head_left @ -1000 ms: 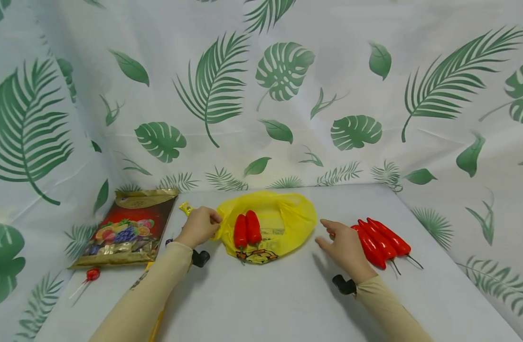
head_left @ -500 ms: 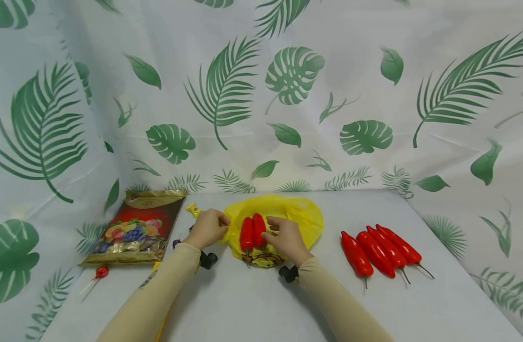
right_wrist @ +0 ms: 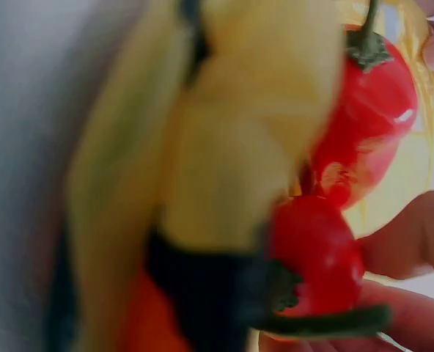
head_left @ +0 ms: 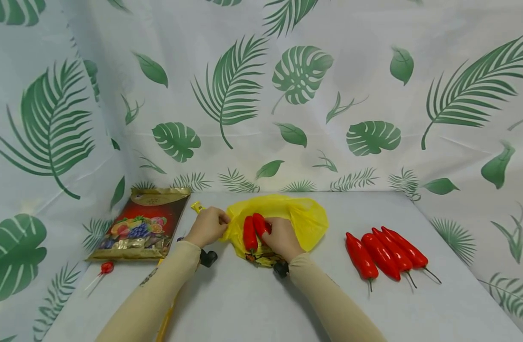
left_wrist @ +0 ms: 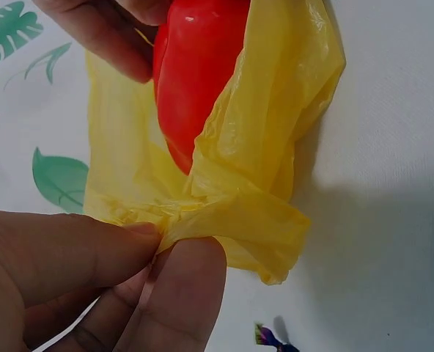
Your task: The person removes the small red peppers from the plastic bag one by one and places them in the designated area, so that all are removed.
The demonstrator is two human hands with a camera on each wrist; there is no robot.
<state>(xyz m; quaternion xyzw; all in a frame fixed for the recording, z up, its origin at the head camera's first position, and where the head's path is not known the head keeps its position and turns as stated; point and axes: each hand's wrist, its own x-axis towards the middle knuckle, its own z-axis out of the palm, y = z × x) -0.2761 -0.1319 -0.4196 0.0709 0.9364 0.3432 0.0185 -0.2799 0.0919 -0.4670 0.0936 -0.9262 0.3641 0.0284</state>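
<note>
A yellow plastic bag [head_left: 306, 223] lies on the table with its mouth spread, and two red chili peppers are in it. My left hand [head_left: 209, 227] pinches the bag's left edge between thumb and index finger, clearly seen in the left wrist view. My right hand [head_left: 284, 237] reaches into the bag and grips the right-hand pepper [head_left: 261, 223], which leans to one side. In the right wrist view, fingers [right_wrist: 400, 242] lie around this pepper near its green stem. Beside it rests the other pepper [head_left: 250, 233], untouched by either hand in the head view.
Several red chili peppers [head_left: 381, 256] lie side by side at the right. At the left are a red and gold package [head_left: 146, 225] printed with fruit and a red lollipop [head_left: 107, 268]. A small yellow wrapper [head_left: 197, 206] sits behind the left hand.
My right hand has moved left from near the right-hand peppers to the bag and taken hold of one pepper, which has tilted. The left hand stays on the bag's edge.
</note>
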